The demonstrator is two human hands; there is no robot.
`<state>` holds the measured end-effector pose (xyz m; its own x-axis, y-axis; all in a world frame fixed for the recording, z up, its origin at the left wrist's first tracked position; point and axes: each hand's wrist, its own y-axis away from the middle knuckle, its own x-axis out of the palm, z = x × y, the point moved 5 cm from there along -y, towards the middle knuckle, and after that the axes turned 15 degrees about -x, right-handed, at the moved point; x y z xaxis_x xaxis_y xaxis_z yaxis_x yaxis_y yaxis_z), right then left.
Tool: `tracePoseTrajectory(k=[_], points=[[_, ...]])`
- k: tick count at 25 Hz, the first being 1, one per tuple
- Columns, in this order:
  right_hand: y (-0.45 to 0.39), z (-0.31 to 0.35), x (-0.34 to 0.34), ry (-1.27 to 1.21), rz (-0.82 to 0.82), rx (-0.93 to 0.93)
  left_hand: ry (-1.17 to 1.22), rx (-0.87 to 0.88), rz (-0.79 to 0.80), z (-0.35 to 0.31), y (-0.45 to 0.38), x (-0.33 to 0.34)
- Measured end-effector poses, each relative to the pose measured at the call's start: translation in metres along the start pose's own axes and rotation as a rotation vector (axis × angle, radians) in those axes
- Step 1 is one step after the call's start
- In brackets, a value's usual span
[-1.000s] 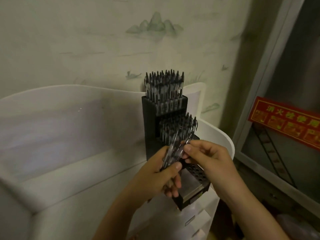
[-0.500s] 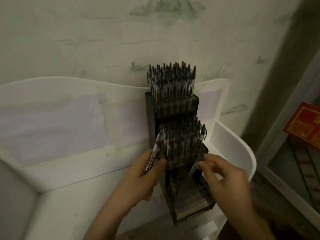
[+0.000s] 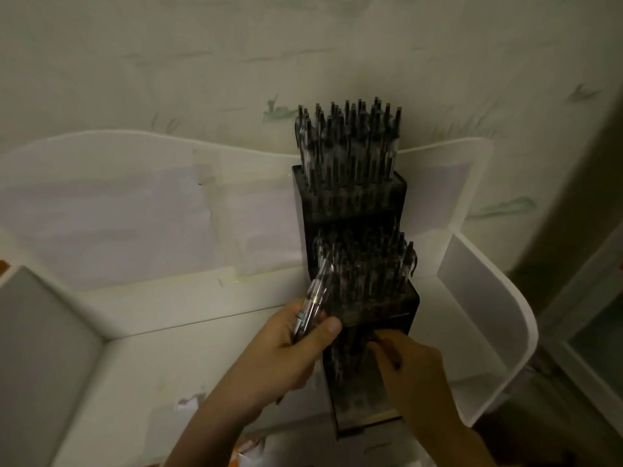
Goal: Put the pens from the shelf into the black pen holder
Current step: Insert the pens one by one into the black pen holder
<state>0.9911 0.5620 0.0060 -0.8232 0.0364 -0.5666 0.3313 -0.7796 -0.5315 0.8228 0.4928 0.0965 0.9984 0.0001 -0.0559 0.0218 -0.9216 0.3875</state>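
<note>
Black pen holder stands just beyond both hands.

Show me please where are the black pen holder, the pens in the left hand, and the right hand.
black pen holder (image 3: 350,200): head view, front wall of its top tier.
pens in the left hand (image 3: 315,303): head view, clear barrels above the thumb.
right hand (image 3: 409,369): head view, back of the hand.

I can read no writing, label, brand or number anywhere here. The light is dim, and nothing on the pens I hold, the black holder or the white shelf shows any legible mark.
</note>
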Motion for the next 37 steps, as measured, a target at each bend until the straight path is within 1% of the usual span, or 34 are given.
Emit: tracePoseTrajectory(k=[3,6,7,9,10,11,13,14,16,19,20,22,24,26,28,31,33,37], points=[[0.001,-0.008,0.011,0.002,0.070,0.028,0.093,-0.047,0.066,0.002,-0.006,0.005],[-0.002,-0.002,0.001,-0.007,0.061,0.058,0.042,-0.029,0.107,0.006,-0.009,0.009],[-0.004,0.004,-0.007,-0.023,0.032,0.058,0.010,-0.008,0.122,0.007,-0.010,0.011],[-0.011,0.026,-0.028,-0.072,-0.084,-0.002,-0.037,0.027,0.151,0.007,-0.010,0.014],[-0.015,0.038,-0.037,-0.145,-0.135,-0.028,-0.060,0.036,0.160,0.007,-0.010,0.016],[-0.019,0.049,-0.043,-0.266,-0.160,-0.016,-0.088,0.046,0.163,0.007,-0.010,0.018],[-0.027,0.061,-0.046,-0.537,-0.139,0.087,-0.145,0.082,0.145,0.003,-0.010,0.022],[-0.030,0.062,-0.045,-0.617,-0.137,0.138,-0.170,0.103,0.130,0.001,-0.010,0.024],[-0.032,0.055,-0.044,-0.684,-0.132,0.235,-0.202,0.125,0.115,-0.001,-0.010,0.027],[-0.034,0.047,-0.042,-0.809,-0.095,0.331,-0.169,0.063,0.091,0.004,-0.012,0.029],[-0.034,0.045,-0.044,-0.837,-0.108,0.345,-0.147,0.053,0.078,0.005,-0.013,0.029],[-0.036,0.042,-0.055,-0.872,-0.190,0.354,-0.134,0.087,0.022,0.004,-0.015,0.025],[-0.037,0.041,-0.071,-0.809,-0.290,0.323,-0.201,0.125,-0.063,0.005,-0.018,0.017],[-0.038,0.041,-0.087,-0.644,-0.342,0.228,-0.276,0.138,-0.124,0.008,-0.021,0.010],[-0.036,0.044,-0.093,-0.433,-0.305,0.106,-0.310,0.150,-0.154,0.010,-0.021,0.005],[-0.029,0.044,-0.079,-0.212,-0.199,-0.052,-0.287,0.144,-0.152,0.011,-0.020,0.002],[-0.023,0.033,-0.063,-0.133,-0.150,-0.094,-0.266,0.138,-0.131,0.011,-0.019,0.002],[-0.012,0.009,-0.034,-0.083,-0.095,-0.077,-0.249,0.135,-0.112,0.011,-0.014,0.002]])
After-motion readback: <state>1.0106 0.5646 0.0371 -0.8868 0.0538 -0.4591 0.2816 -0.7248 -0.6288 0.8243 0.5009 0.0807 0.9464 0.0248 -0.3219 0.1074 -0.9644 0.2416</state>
